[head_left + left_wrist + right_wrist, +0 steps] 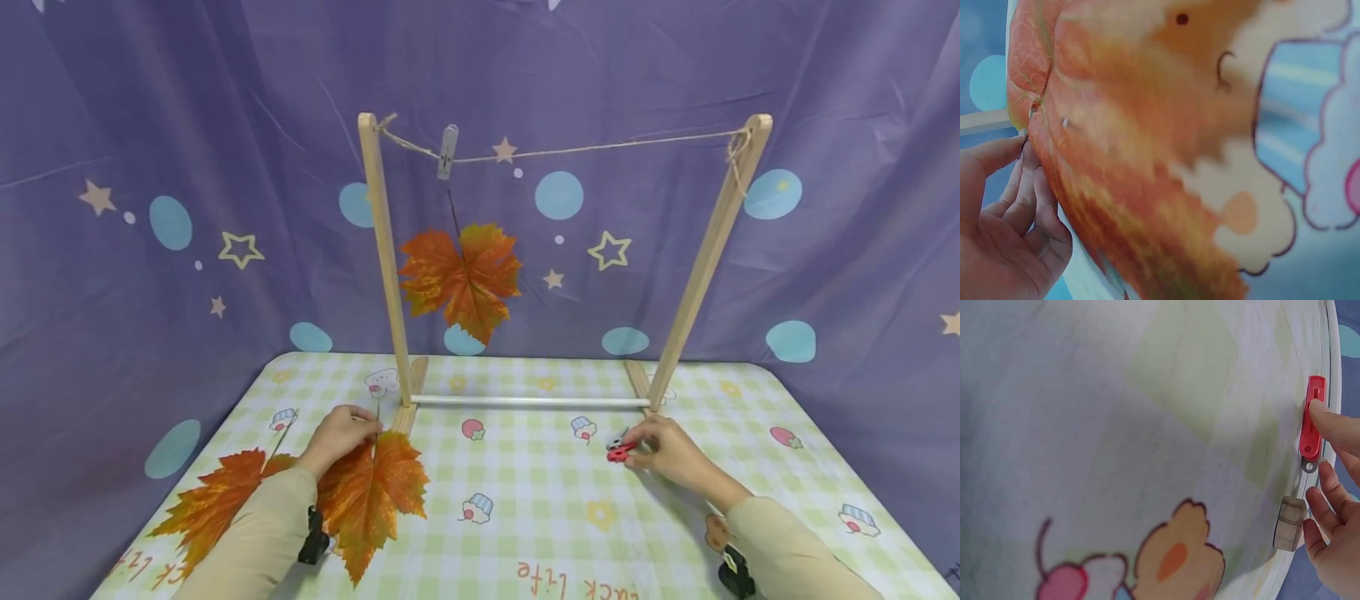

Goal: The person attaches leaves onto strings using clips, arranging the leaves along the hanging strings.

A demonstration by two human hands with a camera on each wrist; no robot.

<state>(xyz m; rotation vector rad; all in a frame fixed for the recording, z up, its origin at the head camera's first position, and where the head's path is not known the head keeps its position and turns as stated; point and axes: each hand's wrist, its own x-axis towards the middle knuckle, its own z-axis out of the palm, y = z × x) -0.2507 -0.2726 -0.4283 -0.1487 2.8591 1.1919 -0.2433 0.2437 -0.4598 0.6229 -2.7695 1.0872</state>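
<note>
My left hand point(347, 435) pinches the thin stem of an orange artificial maple leaf point(375, 492) at the front left. In the left wrist view that leaf point(1116, 156) spreads out beside the thumb and fingertips. A second maple leaf point(217, 500) lies partly behind the left sleeve. At the right, my right hand point(667, 450) pinches a red clothespin point(620, 452) low over the table. Close against it is a grey clothespin point(617, 439). The right wrist view shows the thumb on the red clothespin point(1312, 419), with the grey one point(1309, 465) mostly hidden.
A wooden frame point(701, 267) with a white crossbar point(525, 402) stands at the back. Along its top runs a twine line point(600, 147), where a grey clothespin point(447, 152) holds a hanging maple leaf point(465, 279). A checked cloth point(540, 475) covers the table.
</note>
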